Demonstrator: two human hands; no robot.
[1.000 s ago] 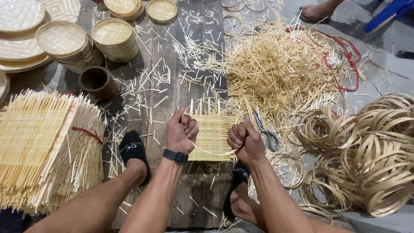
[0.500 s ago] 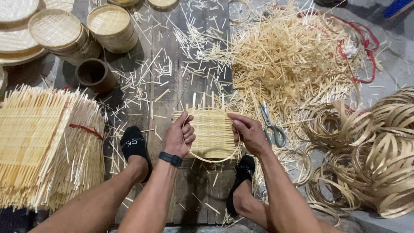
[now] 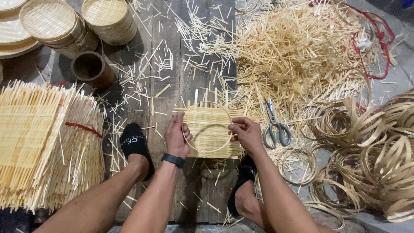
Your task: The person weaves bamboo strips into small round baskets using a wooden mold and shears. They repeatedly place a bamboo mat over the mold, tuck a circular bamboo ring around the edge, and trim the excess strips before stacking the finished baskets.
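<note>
Between my hands is a small woven bamboo mat (image 3: 210, 129) with a thin round bamboo hoop (image 3: 224, 108) lying on it. My left hand (image 3: 177, 136) grips the left side of mat and hoop; a black watch sits on that wrist. On the right side, my right hand (image 3: 246, 134) pinches the hoop and mat. The piece is held just above a dark wooden plank floor (image 3: 172, 64). My two feet in black socks (image 3: 134, 144) rest on either side below it.
Scissors (image 3: 276, 127) lie just right of my right hand. A big heap of bamboo offcuts (image 3: 297, 47) fills the upper right, coiled bamboo hoops (image 3: 371, 155) the right. A stack of woven mats (image 3: 43, 142) sits left; finished baskets (image 3: 108, 17) and a brown cup (image 3: 91, 68) are upper left.
My fists have opened from on top of the mat and moved to its left and right edges. The hoop now lies on the mat, and the view has shifted closer.
</note>
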